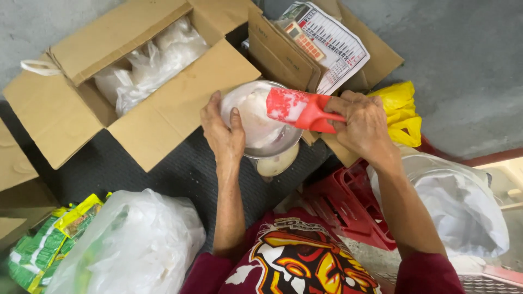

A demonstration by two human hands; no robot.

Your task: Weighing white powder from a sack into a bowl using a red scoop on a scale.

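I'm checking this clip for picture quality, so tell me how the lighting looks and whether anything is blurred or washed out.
Head view: soft, even light with weak shadows; the left hand, the right hand, the red scoop and the metal bowl are sharp; the white bags in the cardboard box look washed out; the clear bag at the bottom edge is slightly soft.

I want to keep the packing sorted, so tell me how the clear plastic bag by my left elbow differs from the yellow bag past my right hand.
The clear plastic bag is see-through, bulging, with white contents showing, and lies close to the person. The yellow bag is opaque, crumpled and mostly flat, wedged beside a cardboard flap farther away; its contents cannot be seen. It also looks smaller. Both are thin plastic bags.
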